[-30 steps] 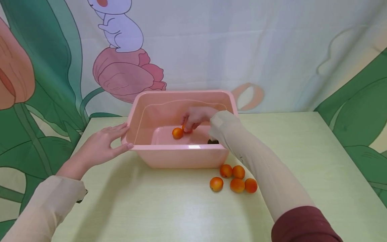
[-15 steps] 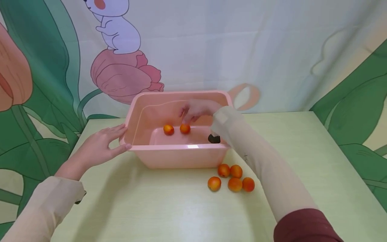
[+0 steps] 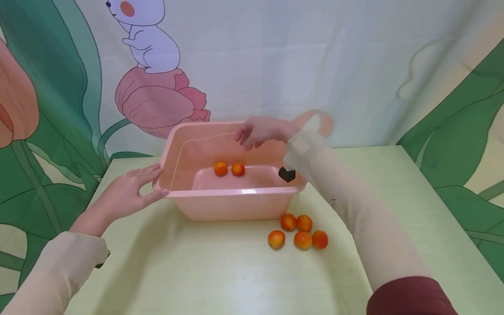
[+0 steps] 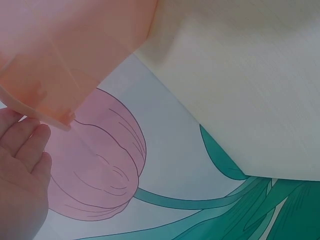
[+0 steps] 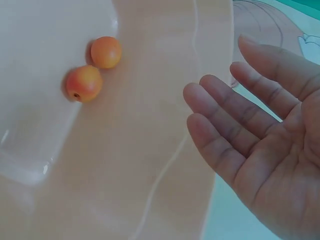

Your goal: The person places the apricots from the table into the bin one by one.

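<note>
A pink plastic tub [image 3: 232,204] stands on the table, with two small round orange-red fruits, a left fruit [image 3: 221,168] and a right fruit [image 3: 238,169], side by side on its floor. My right hand [image 3: 264,131] hovers over the tub's back part, above the fruits. In the right wrist view its palm [image 5: 280,165] holds nothing and the fingers are loosely spread. My left hand [image 3: 125,196] rests at the tub's left front corner, fingers and thumb extended against the rim. The left wrist view shows those fingertips [image 4: 42,131] right at the rim's underside.
Several more orange-red fruits [image 3: 303,240] lie grouped on the pale table [image 3: 220,271] before the tub's right front corner. Behind the table hangs a printed curtain [image 3: 244,57] with flowers and a white animal. A black wrist device [image 3: 286,174] shows under the right sleeve.
My right hand has let go of a fruit inside the tub and risen up and back from it. The two fruits have shifted slightly. The left hand stays at the rim.
</note>
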{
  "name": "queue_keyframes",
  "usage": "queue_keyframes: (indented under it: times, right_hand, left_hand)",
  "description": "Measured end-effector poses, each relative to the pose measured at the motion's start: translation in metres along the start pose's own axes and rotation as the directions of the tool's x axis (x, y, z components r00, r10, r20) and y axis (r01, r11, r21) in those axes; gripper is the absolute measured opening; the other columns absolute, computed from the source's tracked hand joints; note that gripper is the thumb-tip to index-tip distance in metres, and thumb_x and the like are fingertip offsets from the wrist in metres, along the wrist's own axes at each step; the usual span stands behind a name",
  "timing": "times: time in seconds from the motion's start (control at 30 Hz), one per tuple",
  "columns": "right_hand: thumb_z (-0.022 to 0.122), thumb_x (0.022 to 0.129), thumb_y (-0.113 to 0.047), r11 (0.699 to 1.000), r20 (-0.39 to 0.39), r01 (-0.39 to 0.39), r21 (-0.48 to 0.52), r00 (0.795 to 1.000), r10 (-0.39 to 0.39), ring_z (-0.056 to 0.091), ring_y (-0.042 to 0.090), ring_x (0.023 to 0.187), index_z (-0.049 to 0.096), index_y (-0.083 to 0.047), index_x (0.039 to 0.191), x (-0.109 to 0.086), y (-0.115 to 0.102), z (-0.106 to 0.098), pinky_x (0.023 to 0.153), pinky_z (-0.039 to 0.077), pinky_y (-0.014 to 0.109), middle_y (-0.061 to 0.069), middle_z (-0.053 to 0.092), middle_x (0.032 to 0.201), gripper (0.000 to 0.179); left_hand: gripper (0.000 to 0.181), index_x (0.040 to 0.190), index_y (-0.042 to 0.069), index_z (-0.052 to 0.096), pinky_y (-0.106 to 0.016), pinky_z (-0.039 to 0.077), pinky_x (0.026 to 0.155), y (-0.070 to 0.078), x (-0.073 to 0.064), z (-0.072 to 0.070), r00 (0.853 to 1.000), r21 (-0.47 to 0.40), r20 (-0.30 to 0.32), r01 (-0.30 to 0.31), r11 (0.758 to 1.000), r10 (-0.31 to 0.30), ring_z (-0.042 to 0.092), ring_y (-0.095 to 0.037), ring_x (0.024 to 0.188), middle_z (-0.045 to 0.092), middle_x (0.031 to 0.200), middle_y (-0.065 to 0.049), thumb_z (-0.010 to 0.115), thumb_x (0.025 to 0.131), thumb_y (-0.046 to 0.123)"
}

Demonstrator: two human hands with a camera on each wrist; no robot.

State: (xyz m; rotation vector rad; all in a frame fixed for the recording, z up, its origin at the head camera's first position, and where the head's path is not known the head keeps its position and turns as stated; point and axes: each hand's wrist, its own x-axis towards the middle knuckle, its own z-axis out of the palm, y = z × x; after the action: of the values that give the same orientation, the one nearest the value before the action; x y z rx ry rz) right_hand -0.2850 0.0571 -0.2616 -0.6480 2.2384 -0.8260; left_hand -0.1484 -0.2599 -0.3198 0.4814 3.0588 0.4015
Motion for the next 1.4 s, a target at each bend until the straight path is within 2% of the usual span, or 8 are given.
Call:
queue_keyframes:
  times: [0.1,0.23,0.37,0.53,0.83,1.13,1.3,1.4]
  right_hand:
    - [0.061,0.082,-0.015,0.999,0.007,0.007,-0.045,1.000,-0.007,0.051,0.018,0.106,0.051,-0.010,0.117,0.015,0.006,-0.011,0.089,0.046,0.030,0.005,0.054,0.117,0.037]
    - [0.059,0.083,-0.014,0.996,-0.008,0.049,-0.072,0.999,-0.050,0.051,0.018,0.104,0.052,-0.010,0.115,0.013,0.014,-0.020,0.088,0.047,0.031,0.005,0.055,0.114,0.033]
    - [0.058,0.083,-0.011,0.991,-0.029,0.100,-0.090,0.994,-0.103,0.051,0.020,0.104,0.053,-0.007,0.115,0.000,0.017,-0.025,0.089,0.047,0.033,0.009,0.055,0.113,0.033]
    - [0.060,0.082,-0.010,0.987,-0.055,0.118,-0.108,0.991,-0.124,0.052,0.020,0.104,0.054,-0.005,0.114,-0.015,0.018,-0.029,0.089,0.046,0.032,0.011,0.056,0.112,0.033]
    - [0.062,0.081,-0.016,0.983,-0.066,0.107,-0.150,0.991,-0.118,0.053,0.017,0.106,0.055,-0.009,0.114,-0.043,0.021,-0.035,0.091,0.044,0.034,0.005,0.056,0.114,0.034]
    - [0.066,0.079,-0.024,0.967,-0.143,0.088,-0.240,0.982,-0.125,0.058,0.009,0.098,0.060,-0.020,0.108,-0.072,0.026,-0.030,0.083,0.048,0.030,-0.004,0.061,0.105,0.030]
    - [0.067,0.078,-0.016,0.955,-0.174,0.177,-0.239,0.959,-0.222,0.061,0.012,0.093,0.062,-0.014,0.104,-0.083,0.032,-0.027,0.077,0.052,0.027,0.001,0.063,0.100,0.026]
    - [0.065,0.078,-0.008,0.958,-0.171,0.230,-0.171,0.951,-0.259,0.062,0.017,0.093,0.062,-0.006,0.103,-0.088,0.037,-0.025,0.076,0.053,0.028,0.007,0.061,0.101,0.026]
  left_hand:
    - [0.073,0.137,0.010,0.033,-0.064,0.031,0.092,0.000,0.001,0.000,1.000,-0.004,0.002,0.009,1.000,-0.009,0.033,-0.044,0.123,0.036,0.139,-0.015,0.052,0.081,0.053]
    - [0.074,0.137,0.010,0.032,-0.065,0.031,0.091,-0.001,0.002,0.001,1.000,-0.002,0.007,0.016,1.000,-0.016,0.033,-0.045,0.123,0.035,0.139,-0.015,0.051,0.081,0.054]
    - [0.075,0.138,0.010,0.031,-0.065,0.030,0.091,-0.002,0.004,0.001,1.000,-0.001,0.016,0.025,1.000,-0.025,0.032,-0.046,0.123,0.034,0.140,-0.015,0.050,0.081,0.056]
    - [0.076,0.138,0.010,0.030,-0.066,0.029,0.091,-0.003,0.005,0.001,0.999,0.002,0.023,0.025,1.000,-0.025,0.031,-0.046,0.123,0.033,0.140,-0.016,0.049,0.081,0.057]
    - [0.075,0.138,0.009,0.031,-0.066,0.029,0.091,-0.005,0.007,0.001,1.000,0.010,0.015,0.018,1.000,-0.019,0.031,-0.047,0.123,0.034,0.140,-0.017,0.049,0.082,0.056]
    - [0.076,0.138,0.009,0.030,-0.066,0.029,0.091,-0.007,0.007,-0.001,1.000,0.006,0.020,0.019,1.000,-0.019,0.031,-0.047,0.123,0.032,0.140,-0.017,0.049,0.082,0.056]
    - [0.075,0.137,0.007,0.031,-0.066,0.029,0.091,-0.008,0.008,-0.002,1.000,0.015,0.014,0.009,1.000,-0.009,0.031,-0.047,0.122,0.033,0.139,-0.018,0.050,0.082,0.055]
    - [0.075,0.137,0.007,0.032,-0.065,0.028,0.092,-0.009,0.008,-0.002,1.000,0.022,0.012,0.001,1.000,-0.002,0.032,-0.048,0.121,0.034,0.139,-0.019,0.051,0.082,0.054]
